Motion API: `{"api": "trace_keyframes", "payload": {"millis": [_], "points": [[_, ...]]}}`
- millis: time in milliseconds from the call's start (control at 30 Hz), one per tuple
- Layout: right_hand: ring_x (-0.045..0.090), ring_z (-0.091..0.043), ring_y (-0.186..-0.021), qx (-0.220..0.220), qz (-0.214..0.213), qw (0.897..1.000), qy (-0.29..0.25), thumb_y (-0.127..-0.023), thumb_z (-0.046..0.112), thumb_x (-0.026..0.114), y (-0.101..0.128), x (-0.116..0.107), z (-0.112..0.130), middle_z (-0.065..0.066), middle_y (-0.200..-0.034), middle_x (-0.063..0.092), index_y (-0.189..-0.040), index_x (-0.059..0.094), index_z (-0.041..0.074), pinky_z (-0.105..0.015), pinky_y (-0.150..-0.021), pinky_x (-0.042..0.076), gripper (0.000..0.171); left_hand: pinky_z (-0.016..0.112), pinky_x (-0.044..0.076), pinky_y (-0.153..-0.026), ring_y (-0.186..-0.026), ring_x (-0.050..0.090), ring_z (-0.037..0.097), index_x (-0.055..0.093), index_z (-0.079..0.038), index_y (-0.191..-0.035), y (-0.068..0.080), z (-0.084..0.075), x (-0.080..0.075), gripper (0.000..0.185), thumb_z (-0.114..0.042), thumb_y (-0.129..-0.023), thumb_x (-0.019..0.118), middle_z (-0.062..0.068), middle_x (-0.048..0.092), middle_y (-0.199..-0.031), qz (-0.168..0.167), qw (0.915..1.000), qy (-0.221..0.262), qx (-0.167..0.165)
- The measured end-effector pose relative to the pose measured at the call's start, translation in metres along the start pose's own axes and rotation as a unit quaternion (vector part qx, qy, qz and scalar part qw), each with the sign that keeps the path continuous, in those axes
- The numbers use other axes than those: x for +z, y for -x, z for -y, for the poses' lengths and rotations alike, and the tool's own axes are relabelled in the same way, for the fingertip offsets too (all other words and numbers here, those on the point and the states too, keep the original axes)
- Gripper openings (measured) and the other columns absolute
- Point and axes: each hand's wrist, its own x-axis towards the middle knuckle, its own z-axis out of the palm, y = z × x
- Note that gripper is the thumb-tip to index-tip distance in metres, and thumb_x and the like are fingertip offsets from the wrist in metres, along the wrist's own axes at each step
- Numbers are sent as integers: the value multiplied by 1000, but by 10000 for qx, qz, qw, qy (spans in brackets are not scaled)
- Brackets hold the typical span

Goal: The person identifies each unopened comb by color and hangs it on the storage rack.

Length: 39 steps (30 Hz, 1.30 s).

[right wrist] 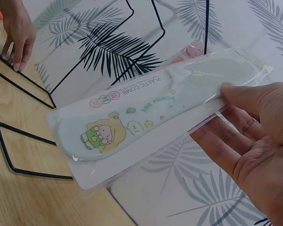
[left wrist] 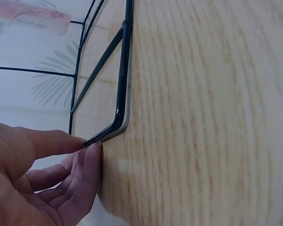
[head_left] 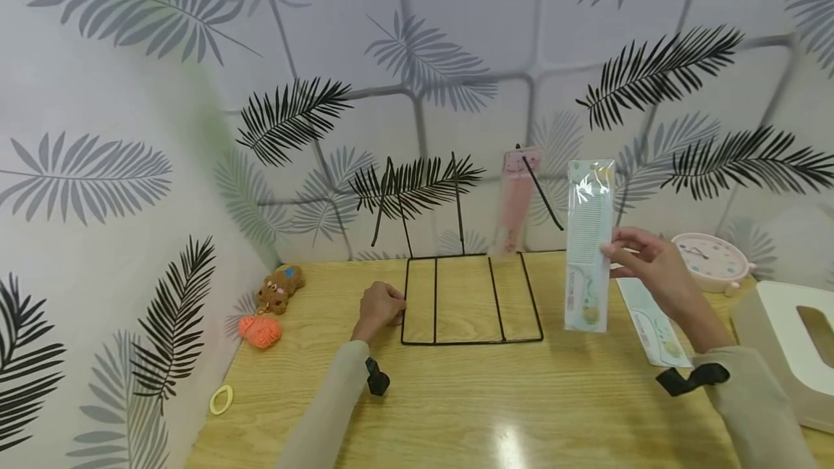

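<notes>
Pinching the wire rack [head_left: 472,342] at its left side, the left hand [head_left: 381,305] probably steadies it; right of the rack, the right hand [head_left: 658,266] pinches 1 packaged comb [head_left: 588,244] edgewise, leaving its top clear.

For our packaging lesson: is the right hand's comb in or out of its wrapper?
In: the clear wrapper covers the comb, extending past its edges.

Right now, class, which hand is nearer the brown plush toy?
Left. The left hand pinches the black wire rack, to the right of the brown plush toy, apart from it; the right hand is farther right, beyond the rack, holding a packaged comb.
</notes>
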Motion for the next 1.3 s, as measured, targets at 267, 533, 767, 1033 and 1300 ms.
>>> {"api": "trace_keyframes", "payload": {"millis": [267, 533, 767, 1033, 1300], "points": [[73, -8, -90, -311, -26, 9992, -269, -103, -5, 60, 2, 8, 17, 3, -99, 72, -120, 68, 4, -27, -73, 63, 22, 42, 64, -74, -52, 69, 14, 79, -1, -92, 0, 0, 0, 7, -6, -93, 74, 10, 77, -78, -13, 10000, 50, -24], [72, -10, -92, -523, -7, 9976, -455, -103, -9, 55, 5, 14, 30, 1, -100, 70, -119, 65, 1, -28, -73, 63, 21, 35, 63, -63, -53, 69, 14, 79, -1, -93, 0, -1, 2, 7, -5, -93, 74, 11, 77, -79, 21, 9998, 179, -89], [74, -11, -92, -463, 475, 9976, -222, -103, -11, 54, 10, 19, 45, 2, -104, 69, -117, 63, 1, -30, -74, 63, 21, 41, 64, -73, -54, 69, 14, 80, -2, -93, 0, 0, 1, 7, -5, -93, 74, 10, 78, -80, -13, 10000, 30, -9], [75, -12, -95, -708, 796, 9932, -469, -101, -17, 51, 16, 23, 54, 0, -109, 72, -120, 63, 0, -30, -76, 63, 29, 43, 64, -76, -55, 71, 16, 80, -1, -94, 0, 2, 0, 7, -5, -93, 74, 11, 78, -79, -33, 10000, 10, 70], [74, -11, -92, -595, 1440, 9877, -101, -100, -16, 53, 21, 44, 58, 3, -106, 75, -120, 64, 5, -30, -75, 62, 32, 43, 64, -76, -54, 69, 14, 80, -1, -93, -1, 3, 1, 8, -6, -93, 74, 11, 78, -80, -61, 9999, 38, 110]]}}
